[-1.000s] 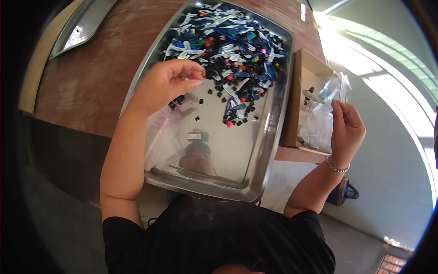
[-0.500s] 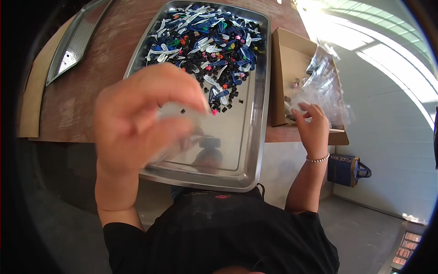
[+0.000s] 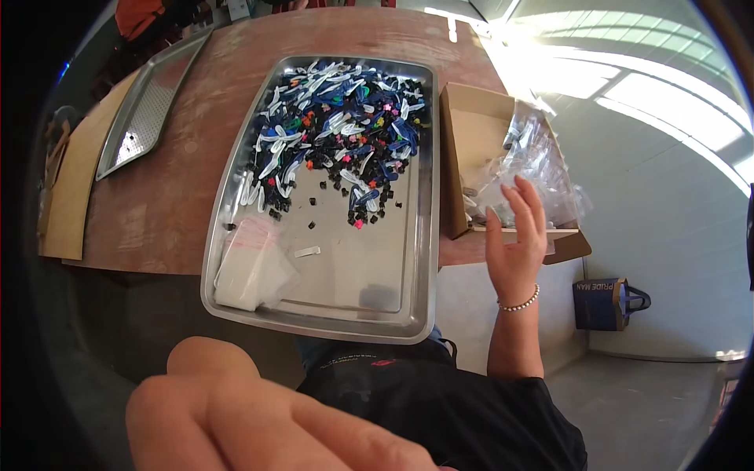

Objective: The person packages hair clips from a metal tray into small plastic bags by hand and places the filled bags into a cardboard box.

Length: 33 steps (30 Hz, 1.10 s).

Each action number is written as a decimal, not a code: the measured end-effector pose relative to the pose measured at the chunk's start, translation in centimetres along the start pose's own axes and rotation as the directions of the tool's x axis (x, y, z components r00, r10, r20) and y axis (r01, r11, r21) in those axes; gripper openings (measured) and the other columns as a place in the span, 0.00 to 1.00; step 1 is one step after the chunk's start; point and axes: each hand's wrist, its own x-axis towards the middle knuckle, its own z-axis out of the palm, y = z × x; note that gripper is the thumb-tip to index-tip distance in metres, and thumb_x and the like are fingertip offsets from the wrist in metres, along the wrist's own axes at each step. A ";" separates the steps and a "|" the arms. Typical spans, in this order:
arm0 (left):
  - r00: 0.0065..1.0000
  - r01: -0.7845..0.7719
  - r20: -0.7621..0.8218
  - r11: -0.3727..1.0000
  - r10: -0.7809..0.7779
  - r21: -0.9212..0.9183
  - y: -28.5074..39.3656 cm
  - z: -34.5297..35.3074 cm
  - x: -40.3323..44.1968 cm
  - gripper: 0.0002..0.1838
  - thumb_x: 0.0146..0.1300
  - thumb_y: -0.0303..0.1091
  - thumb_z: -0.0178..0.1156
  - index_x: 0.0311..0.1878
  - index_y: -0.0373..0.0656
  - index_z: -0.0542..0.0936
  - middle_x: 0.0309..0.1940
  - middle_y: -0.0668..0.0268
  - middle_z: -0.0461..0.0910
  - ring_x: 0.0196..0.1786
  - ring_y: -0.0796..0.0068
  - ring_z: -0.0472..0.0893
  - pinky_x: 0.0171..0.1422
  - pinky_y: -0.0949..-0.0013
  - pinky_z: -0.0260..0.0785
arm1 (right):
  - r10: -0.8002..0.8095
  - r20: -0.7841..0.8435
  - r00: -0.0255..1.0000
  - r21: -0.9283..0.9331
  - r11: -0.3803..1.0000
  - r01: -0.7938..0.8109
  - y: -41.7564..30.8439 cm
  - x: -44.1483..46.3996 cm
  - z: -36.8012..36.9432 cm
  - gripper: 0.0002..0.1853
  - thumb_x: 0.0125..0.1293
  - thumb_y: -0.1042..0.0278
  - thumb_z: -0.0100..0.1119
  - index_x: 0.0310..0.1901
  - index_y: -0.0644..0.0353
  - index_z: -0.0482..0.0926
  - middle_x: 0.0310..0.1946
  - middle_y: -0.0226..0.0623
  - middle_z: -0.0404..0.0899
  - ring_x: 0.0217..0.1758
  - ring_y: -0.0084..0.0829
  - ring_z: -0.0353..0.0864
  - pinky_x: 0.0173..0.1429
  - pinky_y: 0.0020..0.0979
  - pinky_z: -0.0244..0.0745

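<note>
Tray (image 3: 357, 271) uncovered, left hand (image 3: 236, 420) having been drawn back.
Its grip cannot be told; right hand (image 3: 516, 247) is spread, released, at the box (image 3: 476, 149); handling seems paused.

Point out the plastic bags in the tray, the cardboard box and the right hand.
Plastic bags (image 3: 243, 272): head view, middle of the pile.
Cardboard box (image 3: 474, 145): head view, bare inner surface.
Right hand (image 3: 518, 255): head view, middle of the hand.

Hair clips (image 3: 338, 123) — white, navy, black, pink, orange — and a silver-grey tray (image 3: 353, 275)
</note>
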 end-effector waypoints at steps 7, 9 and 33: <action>0.996 -0.016 0.086 1.000 0.017 -0.008 1.6 3.6 1.8 0.17 0.60 0.33 0.58 0.47 0.28 0.76 0.45 0.50 0.75 0.48 0.57 0.77 0.53 0.64 0.72 | -0.229 0.182 0.956 0.294 0.941 0.169 -2.0 -3.3 2.4 0.16 0.52 0.82 0.66 0.45 0.64 0.81 0.52 0.47 0.79 0.53 0.45 0.81 0.56 0.38 0.78; 0.994 -0.014 0.104 1.000 0.016 -0.019 1.2 5.4 3.2 0.18 0.60 0.34 0.57 0.47 0.28 0.75 0.46 0.49 0.75 0.49 0.57 0.76 0.53 0.64 0.71 | -0.340 0.232 0.911 0.372 0.897 0.240 -3.4 -4.7 3.6 0.16 0.50 0.82 0.66 0.44 0.63 0.81 0.51 0.46 0.80 0.48 0.45 0.82 0.52 0.38 0.79; 0.982 0.051 0.185 0.993 -0.030 -0.111 7.4 15.9 -3.2 0.29 0.61 0.45 0.54 0.54 0.25 0.70 0.53 0.46 0.70 0.56 0.54 0.72 0.60 0.63 0.67 | -0.401 0.624 0.670 0.255 0.916 0.311 -2.6 -8.9 6.3 0.08 0.57 0.63 0.63 0.34 0.56 0.79 0.34 0.34 0.79 0.43 0.40 0.81 0.45 0.40 0.77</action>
